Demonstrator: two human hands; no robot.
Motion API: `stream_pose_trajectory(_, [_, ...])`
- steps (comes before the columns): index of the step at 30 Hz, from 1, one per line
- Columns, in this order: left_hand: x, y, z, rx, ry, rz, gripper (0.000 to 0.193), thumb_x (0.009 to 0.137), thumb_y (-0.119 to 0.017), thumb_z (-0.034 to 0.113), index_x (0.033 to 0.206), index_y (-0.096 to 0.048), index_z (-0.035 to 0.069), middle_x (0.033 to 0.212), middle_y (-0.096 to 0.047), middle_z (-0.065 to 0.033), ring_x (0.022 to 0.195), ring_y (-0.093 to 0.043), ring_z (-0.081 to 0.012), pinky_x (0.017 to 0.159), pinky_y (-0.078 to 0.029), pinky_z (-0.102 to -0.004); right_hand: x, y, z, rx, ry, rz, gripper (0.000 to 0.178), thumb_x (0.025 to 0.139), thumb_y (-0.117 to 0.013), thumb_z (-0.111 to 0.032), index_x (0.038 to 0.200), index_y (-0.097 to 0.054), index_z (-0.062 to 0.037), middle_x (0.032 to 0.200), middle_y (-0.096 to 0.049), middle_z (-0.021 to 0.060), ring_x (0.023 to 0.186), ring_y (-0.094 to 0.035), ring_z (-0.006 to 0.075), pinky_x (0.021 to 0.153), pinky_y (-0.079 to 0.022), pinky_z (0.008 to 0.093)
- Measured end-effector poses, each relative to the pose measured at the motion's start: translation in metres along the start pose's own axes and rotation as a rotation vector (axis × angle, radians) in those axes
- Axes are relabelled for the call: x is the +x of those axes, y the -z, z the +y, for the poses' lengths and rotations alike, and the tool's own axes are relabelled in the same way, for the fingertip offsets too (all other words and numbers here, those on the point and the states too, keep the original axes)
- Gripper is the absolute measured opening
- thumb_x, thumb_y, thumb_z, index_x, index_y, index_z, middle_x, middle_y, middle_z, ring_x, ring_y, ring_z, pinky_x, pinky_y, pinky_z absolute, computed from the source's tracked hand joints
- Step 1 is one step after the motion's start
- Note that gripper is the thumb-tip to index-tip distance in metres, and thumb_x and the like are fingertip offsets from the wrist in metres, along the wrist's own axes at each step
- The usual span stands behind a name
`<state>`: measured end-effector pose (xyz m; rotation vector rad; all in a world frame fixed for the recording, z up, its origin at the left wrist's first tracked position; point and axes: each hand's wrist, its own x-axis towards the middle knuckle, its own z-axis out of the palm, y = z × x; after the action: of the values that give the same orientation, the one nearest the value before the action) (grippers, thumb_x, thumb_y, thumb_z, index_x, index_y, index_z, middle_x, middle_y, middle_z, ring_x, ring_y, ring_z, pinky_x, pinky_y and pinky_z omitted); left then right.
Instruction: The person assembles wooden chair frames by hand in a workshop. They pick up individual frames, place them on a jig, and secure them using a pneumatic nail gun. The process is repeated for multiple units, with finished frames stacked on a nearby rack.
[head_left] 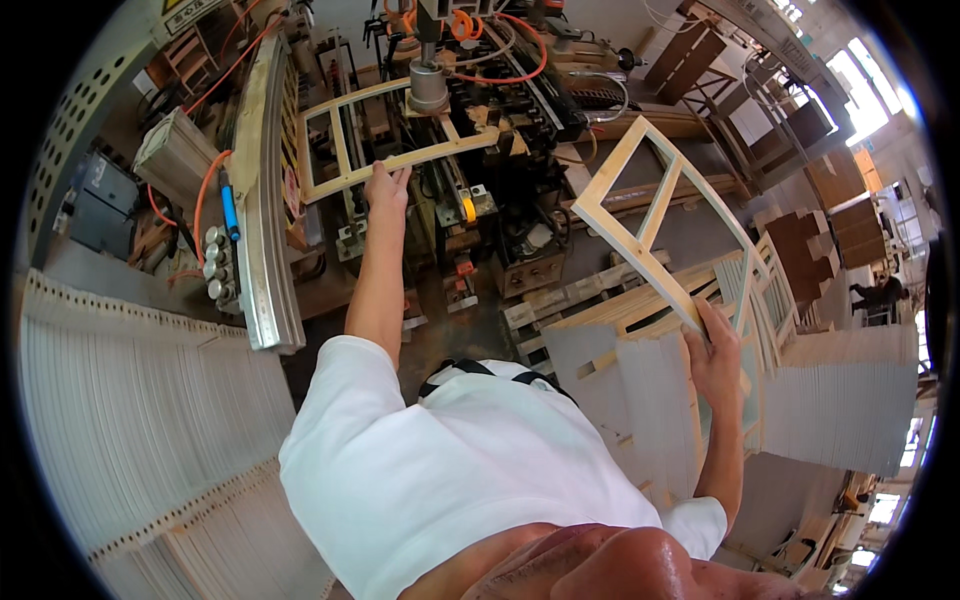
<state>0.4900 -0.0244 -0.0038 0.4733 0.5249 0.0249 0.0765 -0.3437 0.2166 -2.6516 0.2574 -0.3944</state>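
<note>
My left hand [387,186] grips the near rail of a pale wooden frame [440,152] that lies in the machine [478,205]. This frame has crossbars between its long rails. Over its far side stands the machine's grey metal cylinder [429,88], which hides part of it. On the right, my right hand [714,345] is closed round the lower corner area of a second wooden frame [630,245]. That frame is tilted up, with one crossbar showing, and is held above the stacked pieces.
Below the right-hand frame are more wooden frames [775,300] and a stack of grey-white panels [840,400]. Tall stacks of pale panels [130,400] stand at left, beside a long metal beam [265,200]. A wooden pallet [570,295] lies past the machine. Orange hoses [205,195] hang nearby.
</note>
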Motion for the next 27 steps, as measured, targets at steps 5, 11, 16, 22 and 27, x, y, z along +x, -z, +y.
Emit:
stream_pose_trajectory(5, [-0.046, 0.034, -0.009, -0.018, 0.008, -0.047, 0.045, 0.101, -0.038, 0.018, 0.14, -0.026, -0.001, 0.136, -0.042, -0.0199, 0.127, -0.042, -0.0379, 0.106, -0.043, -0.0505, 0.016, 0.01, 0.021, 0.041, 0.066, -0.049, 0.034, 0.081, -0.062, 0.0, 0.114, -0.056, 0.0044, 0.097, -0.058, 0.0204, 0.088, -0.056, 0.0372, 0.077, -0.046, 0.0385])
stream_pose_trajectory(11, [-0.113, 0.088, -0.033, 0.042, -0.064, -0.043, 0.025, 0.101, -0.042, 0.019, 0.117, -0.043, 0.0, 0.12, -0.055, -0.0166, 0.115, -0.055, -0.0339, 0.099, -0.047, -0.0531, 0.051, 0.01, 0.032, 0.059, 0.246, -0.155, 0.034, 0.082, -0.061, -0.001, 0.115, -0.055, 0.0027, 0.095, -0.058, 0.019, 0.087, -0.055, 0.0379, 0.076, -0.045, 0.0403])
stream_pose_trajectory(16, [-0.204, 0.132, -0.054, -0.003, -0.01, -0.099, 0.014, 0.095, -0.053, 0.02, 0.101, -0.056, 0.007, 0.11, -0.062, -0.0098, 0.11, -0.058, -0.0273, 0.096, -0.048, -0.0488, 0.089, -0.024, 0.024, 0.105, 0.434, -0.241, 0.034, 0.082, -0.062, -0.002, 0.115, -0.055, 0.0015, 0.094, -0.058, 0.0195, 0.087, -0.055, 0.0386, 0.074, -0.044, 0.0418])
stream_pose_trajectory(22, [-0.288, 0.191, -0.06, -0.008, 0.13, -0.276, 0.014, 0.091, -0.059, 0.022, 0.094, -0.056, 0.009, 0.095, -0.058, -0.0058, 0.102, -0.058, -0.0252, 0.091, -0.049, -0.0412, 0.128, -0.118, -0.028, 0.164, 0.763, -0.388, 0.032, 0.081, -0.061, -0.005, 0.113, -0.054, -0.0006, 0.092, -0.057, 0.0177, 0.089, -0.055, 0.0385, 0.075, -0.045, 0.0445])
stream_pose_trajectory(27, [-0.34, 0.22, -0.031, 0.059, 0.233, -0.262, 0.016, 0.095, -0.056, 0.022, 0.096, -0.052, 0.006, 0.095, -0.053, -0.0066, 0.104, -0.056, -0.0259, 0.095, -0.047, -0.0415, 0.138, -0.21, -0.083, 0.201, 0.933, -0.432, 0.033, 0.081, -0.063, -0.008, 0.112, -0.055, 0.001, 0.091, -0.059, 0.0185, 0.09, -0.057, 0.0387, 0.077, -0.047, 0.0456])
